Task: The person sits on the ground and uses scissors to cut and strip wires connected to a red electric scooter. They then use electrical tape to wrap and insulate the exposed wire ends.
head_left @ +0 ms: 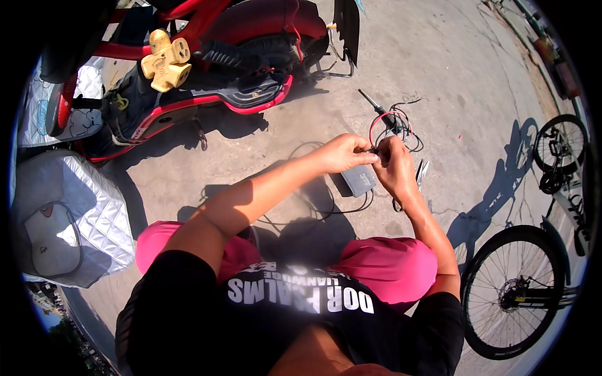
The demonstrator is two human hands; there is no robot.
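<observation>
In front of my knees, my left hand (345,152) and my right hand (393,164) meet with their fingertips pinched together. Between them is a small dark piece at the end of a thin wire; its exact shape is too small to tell. A red wire (372,130) loops up from the fingers towards a tangle of black cable. A slim black tool with a thin metal tip (370,100) lies beside that tangle. Just below my hands sits a grey box (359,182) with black cords. Scissors (422,175) lie partly hidden behind my right wrist.
A red electric scooter (269,94) stands at the upper left, with a yellow multi-socket plug (166,61) on it. A silver quilted cover (100,213) hangs at the left. On the right is a bicycle (513,292). Cracked concrete (464,81) forms the ground.
</observation>
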